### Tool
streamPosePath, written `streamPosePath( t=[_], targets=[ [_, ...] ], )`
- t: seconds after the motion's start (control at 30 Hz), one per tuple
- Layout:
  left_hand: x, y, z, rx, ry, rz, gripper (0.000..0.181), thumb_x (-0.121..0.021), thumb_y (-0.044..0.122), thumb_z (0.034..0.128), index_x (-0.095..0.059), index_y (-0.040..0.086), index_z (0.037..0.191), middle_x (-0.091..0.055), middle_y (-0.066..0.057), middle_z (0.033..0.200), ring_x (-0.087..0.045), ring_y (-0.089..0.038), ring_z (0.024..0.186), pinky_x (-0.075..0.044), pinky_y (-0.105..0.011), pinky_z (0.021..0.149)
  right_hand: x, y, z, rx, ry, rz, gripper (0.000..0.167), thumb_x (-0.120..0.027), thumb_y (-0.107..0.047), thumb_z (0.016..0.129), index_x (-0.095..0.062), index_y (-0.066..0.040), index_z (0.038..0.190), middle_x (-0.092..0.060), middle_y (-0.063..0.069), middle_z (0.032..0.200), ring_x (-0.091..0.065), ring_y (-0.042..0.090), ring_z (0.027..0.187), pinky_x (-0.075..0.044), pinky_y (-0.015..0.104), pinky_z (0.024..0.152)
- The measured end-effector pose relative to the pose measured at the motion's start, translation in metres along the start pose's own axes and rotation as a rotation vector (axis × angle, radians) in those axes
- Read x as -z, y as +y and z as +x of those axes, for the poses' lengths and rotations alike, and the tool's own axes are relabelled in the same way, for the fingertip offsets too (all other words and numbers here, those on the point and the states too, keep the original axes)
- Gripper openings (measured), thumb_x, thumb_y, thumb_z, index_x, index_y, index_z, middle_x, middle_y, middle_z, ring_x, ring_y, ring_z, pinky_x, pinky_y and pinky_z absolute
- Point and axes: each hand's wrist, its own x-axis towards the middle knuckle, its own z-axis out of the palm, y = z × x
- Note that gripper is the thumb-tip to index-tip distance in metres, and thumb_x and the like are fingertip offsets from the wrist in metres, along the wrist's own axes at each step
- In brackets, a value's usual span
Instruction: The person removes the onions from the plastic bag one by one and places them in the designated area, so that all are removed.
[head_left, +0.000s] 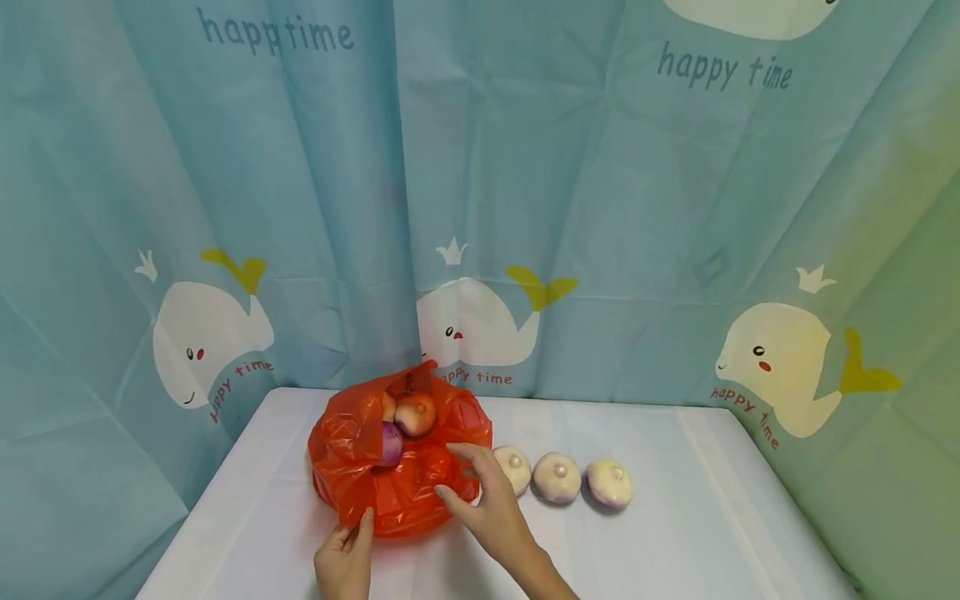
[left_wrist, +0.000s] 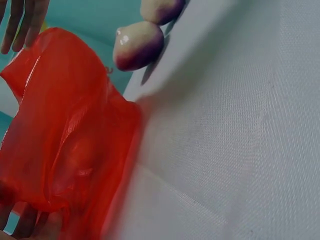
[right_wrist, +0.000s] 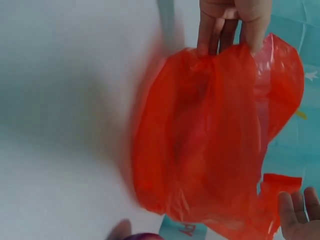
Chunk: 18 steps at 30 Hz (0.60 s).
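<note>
A red plastic bag (head_left: 348,450) stands with its mouth spread. Inside it show an orange-brown onion (head_left: 415,414), part of another beside it, and a purple bulb (head_left: 392,444). My left hand (head_left: 347,557) pinches the bag's near edge between thumb and fingers. Over the bag's right side hovers my right hand (head_left: 491,508), thumb and fingers spread apart. The right wrist view catches the right hand's fingers (right_wrist: 300,207) and, by its thumb, a sliver of a purple thing (right_wrist: 145,236), mostly cut off. Whether the right hand touches the bag I cannot tell.
To the right of the bag, three white bulbs with purple undersides lie in a row: a left bulb (head_left: 513,469), partly behind my right hand, a middle bulb (head_left: 557,478) and a right bulb (head_left: 609,484). A white table (head_left: 690,517) meets a blue whale-print curtain (head_left: 637,333) behind.
</note>
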Motion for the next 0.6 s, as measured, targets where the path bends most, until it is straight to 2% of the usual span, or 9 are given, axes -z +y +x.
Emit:
streamPosePath(
  t=[0.17,0.3,0.6],
  targets=[
    [0.001,0.000,-0.001,0.010,-0.005,0.011,0.032,-0.069,0.009,0.0852,-0.063,-0.021,0.095,-0.061,-0.035,0.092,-0.052,0.013,0.065,-0.045,-0.006,0.056,-0.008,0.004,-0.001,-0.043,-0.025,0.033,0.042,-0.070,-0.024,0.086,-0.055,-0.017,0.124,-0.052,-0.001,0.121,-0.054,0.016,0.104,-0.049,0.037,0.087],
    [0.001,0.000,-0.001,0.009,-0.003,0.020,0.032,-0.069,0.010,0.0851,-0.063,-0.020,0.096,-0.061,-0.035,0.093,-0.051,0.014,0.065,-0.045,-0.006,0.056,-0.014,0.007,0.000,-0.056,-0.022,0.025,0.041,-0.071,-0.026,0.086,-0.056,-0.014,0.122,-0.054,0.003,0.118,-0.056,0.018,0.101,-0.050,0.040,0.085],
    [0.001,0.001,-0.002,0.011,-0.002,0.037,0.033,-0.069,0.013,0.0852,-0.064,-0.019,0.096,-0.061,-0.035,0.093,-0.051,0.014,0.065,-0.044,-0.005,0.056,-0.027,0.005,0.007,-0.010,0.005,-0.162,0.040,-0.071,-0.019,0.085,-0.056,-0.011,0.121,-0.053,0.003,0.117,-0.052,0.018,0.103,-0.048,0.037,0.089]
  ],
)
